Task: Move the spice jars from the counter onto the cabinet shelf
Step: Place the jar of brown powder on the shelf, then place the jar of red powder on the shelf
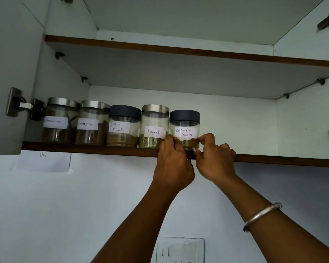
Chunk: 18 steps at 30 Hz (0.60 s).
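Several clear spice jars stand in a row at the front left of the lower cabinet shelf point(273, 160). From the left come two steel-lidded cinnamon jars point(59, 120) point(92, 123), a dark-lidded garam masala jar point(123, 128), a steel-lidded fennel jar point(153, 128) and a dark-lidded coriander powder jar point(184, 124). The coriander jar rests on the shelf's front edge. My left hand point(172, 164) grips its lower left side and my right hand point(215, 160) its lower right side, so its base is hidden. The counter is out of view.
The shelf to the right of the coriander jar is bare, as is the upper shelf point(198, 52). The open cabinet door with its hinge point(17, 105) is at the left. A paper sheet point(44, 161) hangs on the wall below, and a switch plate point(180, 250) sits lower down.
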Tool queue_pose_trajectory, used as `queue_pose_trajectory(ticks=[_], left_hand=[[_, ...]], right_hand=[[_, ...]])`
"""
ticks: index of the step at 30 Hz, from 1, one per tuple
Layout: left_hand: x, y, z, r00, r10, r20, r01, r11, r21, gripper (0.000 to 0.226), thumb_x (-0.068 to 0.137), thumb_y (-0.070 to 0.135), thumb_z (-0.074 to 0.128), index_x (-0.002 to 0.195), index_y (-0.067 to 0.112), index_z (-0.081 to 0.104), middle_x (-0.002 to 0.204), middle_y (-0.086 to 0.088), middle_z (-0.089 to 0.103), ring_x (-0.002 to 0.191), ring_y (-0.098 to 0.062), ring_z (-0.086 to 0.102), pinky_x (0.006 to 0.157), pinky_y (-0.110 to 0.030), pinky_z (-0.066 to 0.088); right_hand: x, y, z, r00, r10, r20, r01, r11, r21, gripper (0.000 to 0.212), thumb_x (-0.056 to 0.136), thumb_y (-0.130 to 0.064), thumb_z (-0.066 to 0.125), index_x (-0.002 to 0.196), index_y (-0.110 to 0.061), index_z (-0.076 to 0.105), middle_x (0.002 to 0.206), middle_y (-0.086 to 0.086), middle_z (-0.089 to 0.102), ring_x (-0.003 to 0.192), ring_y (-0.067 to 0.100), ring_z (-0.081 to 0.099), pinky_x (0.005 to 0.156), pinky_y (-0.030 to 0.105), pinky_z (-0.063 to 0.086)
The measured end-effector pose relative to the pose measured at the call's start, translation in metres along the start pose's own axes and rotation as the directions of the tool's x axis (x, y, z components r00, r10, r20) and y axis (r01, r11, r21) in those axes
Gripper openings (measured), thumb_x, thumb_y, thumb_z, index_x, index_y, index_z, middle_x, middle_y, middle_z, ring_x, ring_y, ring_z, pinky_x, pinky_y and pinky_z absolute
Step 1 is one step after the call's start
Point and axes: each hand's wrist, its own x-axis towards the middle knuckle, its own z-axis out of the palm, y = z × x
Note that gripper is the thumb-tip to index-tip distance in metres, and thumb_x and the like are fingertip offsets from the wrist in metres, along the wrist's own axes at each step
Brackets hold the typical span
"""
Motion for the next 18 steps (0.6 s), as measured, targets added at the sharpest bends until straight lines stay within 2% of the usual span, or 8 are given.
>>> queue_pose_trajectory(ticks=[3, 5, 7, 8, 9, 11, 15, 18], left_hand=[[-0.006, 0.0, -0.007, 0.997, 0.041, 0.069, -0.04, 0.999, -0.021, 0.067, 0.076, 0.02, 0.069, 0.131, -0.009, 0.044, 0.131, -0.023, 0.044, 0.121, -0.037, 0.044, 0.1, -0.036, 0.042], [-0.017, -0.001, -0.011, 0.985, 0.08, 0.155, -0.072, 0.996, -0.057, 0.077, 0.083, 0.025, 0.062, 0.143, -0.005, 0.025, 0.148, -0.02, 0.024, 0.139, -0.034, 0.022, 0.112, -0.034, 0.028], [-0.035, -0.004, -0.015, 0.961, 0.118, 0.251, -0.096, 0.99, -0.1, 0.085, 0.088, 0.029, 0.058, 0.148, 0.001, 0.006, 0.157, -0.014, -0.001, 0.146, -0.027, -0.003, 0.119, -0.032, 0.013], [-0.045, -0.007, -0.017, 0.947, 0.125, 0.296, -0.09, 0.988, -0.129, 0.088, 0.089, 0.03, 0.057, 0.149, 0.003, -0.001, 0.158, -0.011, -0.009, 0.146, -0.023, -0.01, 0.121, -0.032, 0.01], [-0.058, -0.011, -0.019, 0.934, 0.12, 0.337, -0.067, 0.984, -0.162, 0.09, 0.088, 0.03, 0.058, 0.149, 0.006, -0.004, 0.157, -0.009, -0.015, 0.146, -0.021, -0.013, 0.121, -0.031, 0.011], [-0.088, -0.025, -0.025, 0.913, 0.086, 0.398, 0.013, 0.971, -0.239, 0.092, 0.087, 0.028, 0.061, 0.149, 0.009, -0.005, 0.157, -0.006, -0.016, 0.147, -0.017, -0.009, 0.119, -0.026, 0.016], [-0.165, -0.064, -0.04, 0.847, -0.044, 0.53, 0.207, 0.946, -0.251, 0.09, 0.083, 0.015, 0.059, 0.149, 0.013, -0.002, 0.157, 0.0, -0.013, 0.146, -0.01, -0.008, 0.105, -0.01, 0.016], [-0.239, -0.092, -0.053, 0.742, -0.168, 0.649, 0.347, 0.925, -0.156, 0.093, 0.079, 0.015, 0.061, 0.15, 0.017, 0.0, 0.158, 0.003, -0.01, 0.145, -0.008, -0.002, 0.103, -0.015, 0.022]], right_hand=[[-0.002, 0.0, -0.003, 1.0, 0.003, 0.023, -0.003, 0.999, 0.041, 0.047, 0.092, -0.035, 0.052, 0.133, -0.022, 0.032, 0.118, 0.009, 0.06, 0.121, 0.032, 0.041, 0.111, 0.05, 0.024], [-0.009, -0.002, -0.005, 0.999, 0.003, 0.05, -0.006, 0.998, 0.07, 0.062, 0.089, -0.04, 0.056, 0.14, -0.021, 0.025, 0.134, 0.012, 0.049, 0.128, 0.035, 0.035, 0.113, 0.052, 0.021], [-0.023, -0.008, 0.0, 0.995, -0.022, 0.092, 0.018, 0.999, 0.042, 0.078, 0.087, -0.044, 0.057, 0.147, -0.021, 0.012, 0.155, 0.011, 0.019, 0.14, 0.038, 0.017, 0.115, 0.055, 0.014], [-0.032, -0.013, 0.005, 0.993, -0.04, 0.114, 0.038, 0.999, 0.02, 0.083, 0.088, -0.043, 0.056, 0.148, -0.022, 0.004, 0.159, 0.011, 0.003, 0.144, 0.037, 0.005, 0.116, 0.056, 0.01], [-0.045, -0.017, 0.012, 0.989, -0.061, 0.136, 0.061, 0.998, 0.006, 0.084, 0.089, -0.041, 0.054, 0.149, -0.024, -0.002, 0.159, 0.011, -0.008, 0.145, 0.036, -0.006, 0.115, 0.056, 0.007], [-0.075, -0.025, 0.029, 0.975, -0.108, 0.195, 0.105, 0.994, 0.026, 0.081, 0.091, -0.036, 0.052, 0.15, -0.026, -0.004, 0.158, 0.01, -0.016, 0.145, 0.034, -0.014, 0.116, 0.054, 0.005], [-0.154, -0.037, 0.074, 0.876, -0.165, 0.453, 0.109, 0.983, 0.148, 0.076, 0.091, -0.031, 0.053, 0.15, -0.029, 0.005, 0.159, 0.006, -0.013, 0.146, 0.033, -0.011, 0.118, 0.052, 0.009], [-0.223, -0.044, 0.114, 0.782, -0.164, 0.602, 0.055, 0.979, 0.195, 0.072, 0.092, -0.033, 0.051, 0.149, -0.027, 0.009, 0.159, 0.008, -0.005, 0.146, 0.034, -0.007, 0.117, 0.052, 0.015]])
